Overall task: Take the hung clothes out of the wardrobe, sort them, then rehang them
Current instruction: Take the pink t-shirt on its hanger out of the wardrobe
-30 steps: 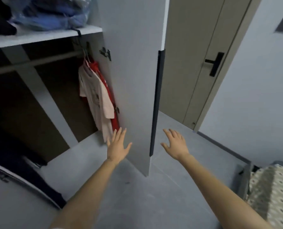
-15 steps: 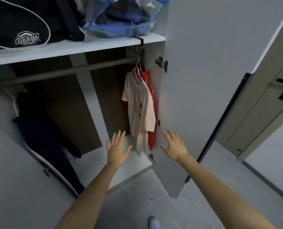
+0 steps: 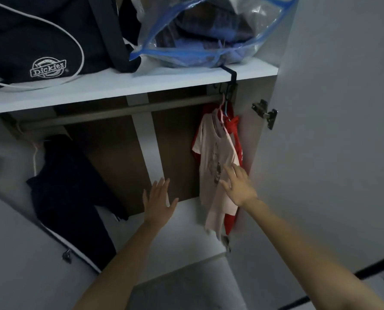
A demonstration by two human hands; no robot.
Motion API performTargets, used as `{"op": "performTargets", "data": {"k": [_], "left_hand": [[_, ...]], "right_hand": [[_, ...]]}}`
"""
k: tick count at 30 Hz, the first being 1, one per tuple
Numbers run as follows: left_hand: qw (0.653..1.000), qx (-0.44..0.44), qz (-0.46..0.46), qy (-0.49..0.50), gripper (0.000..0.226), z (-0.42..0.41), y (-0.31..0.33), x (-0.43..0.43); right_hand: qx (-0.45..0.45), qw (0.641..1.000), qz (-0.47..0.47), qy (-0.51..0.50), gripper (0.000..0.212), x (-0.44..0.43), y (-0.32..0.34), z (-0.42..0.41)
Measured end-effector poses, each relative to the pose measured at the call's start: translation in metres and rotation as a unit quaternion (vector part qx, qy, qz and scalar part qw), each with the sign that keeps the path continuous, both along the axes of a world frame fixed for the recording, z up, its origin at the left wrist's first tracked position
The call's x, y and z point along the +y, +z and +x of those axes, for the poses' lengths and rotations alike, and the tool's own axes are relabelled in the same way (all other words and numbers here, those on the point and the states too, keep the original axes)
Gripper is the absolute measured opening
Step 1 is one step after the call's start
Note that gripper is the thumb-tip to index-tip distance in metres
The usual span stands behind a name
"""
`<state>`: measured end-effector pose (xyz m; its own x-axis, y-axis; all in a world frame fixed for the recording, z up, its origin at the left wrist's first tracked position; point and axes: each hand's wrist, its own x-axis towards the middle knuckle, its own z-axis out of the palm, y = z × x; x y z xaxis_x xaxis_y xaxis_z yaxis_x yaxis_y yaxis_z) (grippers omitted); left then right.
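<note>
Inside the open wardrobe a pale pink T-shirt hangs on a pink hanger at the right end, from a black hook under the shelf. A red garment hangs right behind it. A dark navy garment hangs at the left on a white hanger. My right hand is stretched out with straight fingers in front of the pink T-shirt's lower half; whether it touches the cloth is unclear. My left hand is held open in front of the wardrobe's middle, holding nothing.
A metal rail runs under the white shelf. On the shelf lie a black Dickies bag and a clear blue-edged storage bag of clothes. The open wardrobe door stands at the right, another door panel at the lower left.
The view has swung left and up onto the wardrobe's inside. Both hands have reached forward, and the right hand has risen in front of the pink T-shirt.
</note>
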<state>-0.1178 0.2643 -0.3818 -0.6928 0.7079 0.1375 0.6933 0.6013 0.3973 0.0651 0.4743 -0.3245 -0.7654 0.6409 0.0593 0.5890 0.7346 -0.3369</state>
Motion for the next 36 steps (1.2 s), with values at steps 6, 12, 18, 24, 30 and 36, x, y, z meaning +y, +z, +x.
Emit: {"op": "performTargets", "data": {"k": [6,12,18,24,30,36], "left_hand": [[1.0,-0.006,0.01,0.023,0.07,-0.04,0.005,0.021],[1.0,-0.01,-0.004,0.005,0.07,-0.081,-0.004,0.045],[0.999,-0.027,0.006,-0.044,0.069,-0.12,-0.003,0.072],[0.996,-0.032,0.018,-0.081,0.067,-0.153,-0.001,0.079],[0.992,-0.05,0.035,-0.111,0.066,-0.169,0.0,0.083],[0.984,-0.047,0.046,-0.165,0.064,-0.169,0.003,0.089]], "right_hand": [[0.05,0.998,-0.004,-0.032,0.062,0.046,0.02,-0.052],[0.08,0.992,-0.032,-0.095,0.065,0.072,0.02,-0.087],[0.092,0.981,-0.043,-0.168,0.045,0.091,0.017,-0.117],[0.087,0.971,-0.032,-0.219,0.026,0.087,0.031,-0.141],[0.142,0.958,-0.042,-0.246,0.021,0.079,0.034,-0.148],[0.191,0.948,-0.046,-0.252,0.03,0.071,0.046,-0.142]]}}
